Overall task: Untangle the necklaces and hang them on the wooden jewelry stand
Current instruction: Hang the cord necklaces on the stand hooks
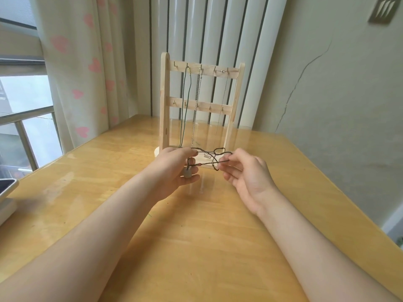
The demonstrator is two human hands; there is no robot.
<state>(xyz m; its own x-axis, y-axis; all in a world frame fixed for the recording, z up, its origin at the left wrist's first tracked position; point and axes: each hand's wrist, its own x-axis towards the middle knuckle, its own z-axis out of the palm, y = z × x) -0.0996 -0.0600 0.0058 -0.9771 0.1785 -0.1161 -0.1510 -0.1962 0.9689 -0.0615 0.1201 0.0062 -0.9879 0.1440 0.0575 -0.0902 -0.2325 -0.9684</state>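
Note:
A wooden jewelry stand with two rows of small hooks stands at the far middle of the table. From its top row hang a dark green cord necklace, a silver chain and a fine thin chain. In front of the stand I hold a dark brown cord necklace, looped and crossed, stretched between both hands. My left hand pinches its left end, and a pale stone pendant hangs at my fingers. My right hand pinches the cord's right end.
The yellow wooden table stretches toward me. A white device with a dark screen sits at the left edge. A heart-patterned curtain and a window are at the back left, with striped panels behind the stand.

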